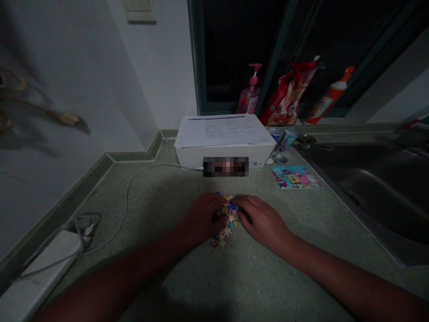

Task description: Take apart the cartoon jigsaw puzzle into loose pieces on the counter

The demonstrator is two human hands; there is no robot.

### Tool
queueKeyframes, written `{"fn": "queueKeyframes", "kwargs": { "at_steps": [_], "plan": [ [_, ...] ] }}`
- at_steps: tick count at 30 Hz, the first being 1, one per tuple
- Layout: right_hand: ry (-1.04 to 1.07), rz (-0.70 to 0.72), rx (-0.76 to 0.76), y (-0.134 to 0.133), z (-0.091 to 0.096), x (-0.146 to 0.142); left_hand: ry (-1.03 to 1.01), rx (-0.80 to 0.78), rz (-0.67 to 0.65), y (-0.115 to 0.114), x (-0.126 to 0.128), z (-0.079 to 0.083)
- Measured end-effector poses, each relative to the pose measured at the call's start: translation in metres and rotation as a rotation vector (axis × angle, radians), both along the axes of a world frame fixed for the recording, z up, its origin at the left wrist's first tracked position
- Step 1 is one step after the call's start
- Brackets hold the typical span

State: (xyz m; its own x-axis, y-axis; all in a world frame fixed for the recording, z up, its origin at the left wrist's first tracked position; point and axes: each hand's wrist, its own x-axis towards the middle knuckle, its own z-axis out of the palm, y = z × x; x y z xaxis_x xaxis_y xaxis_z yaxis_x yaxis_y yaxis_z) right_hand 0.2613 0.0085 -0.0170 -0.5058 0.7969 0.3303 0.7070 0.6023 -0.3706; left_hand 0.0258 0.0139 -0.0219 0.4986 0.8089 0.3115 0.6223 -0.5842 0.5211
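Note:
A small heap of jigsaw puzzle pieces (pixel 231 220) lies on the green speckled countertop (pixel 264 277), some showing bare wood and others coloured print. My left hand (pixel 206 217) curls around the heap's left side, with pieces between its thumb and fingers. From the right, my right hand (pixel 261 217) bends its fingers in against the same pieces. The fingertips partly cover the heap, so which pieces each hand grips is hard to make out. Several loose pieces trail toward me below the hands. Beyond my right hand a colourful cartoon picture card (pixel 297 177) lies flat.
A white box (pixel 191 154) with a printed sheet stands behind the hands, a pixelated patch at its front. A white cable (pixel 126 197) runs left to a power strip (pixel 43 270). Cans (pixel 287 139) and a pump bottle (pixel 248 98) stand behind; a sink (pixel 375 188) is right.

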Motion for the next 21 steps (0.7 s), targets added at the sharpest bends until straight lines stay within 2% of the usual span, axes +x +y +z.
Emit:
{"fn": "queueKeyframes", "kwargs": {
  "at_steps": [5,12,21],
  "plan": [
    [0.061,0.029,0.027,0.009,-0.005,0.000,0.040,0.018,-0.061,0.002,0.000,-0.002],
    [0.084,0.015,-0.024,0.005,0.002,-0.003,0.047,0.038,-0.133,-0.001,-0.001,0.000],
    [0.082,0.137,-0.093,-0.003,0.004,-0.007,0.051,0.015,-0.122,0.001,0.002,0.001]
  ]
}}
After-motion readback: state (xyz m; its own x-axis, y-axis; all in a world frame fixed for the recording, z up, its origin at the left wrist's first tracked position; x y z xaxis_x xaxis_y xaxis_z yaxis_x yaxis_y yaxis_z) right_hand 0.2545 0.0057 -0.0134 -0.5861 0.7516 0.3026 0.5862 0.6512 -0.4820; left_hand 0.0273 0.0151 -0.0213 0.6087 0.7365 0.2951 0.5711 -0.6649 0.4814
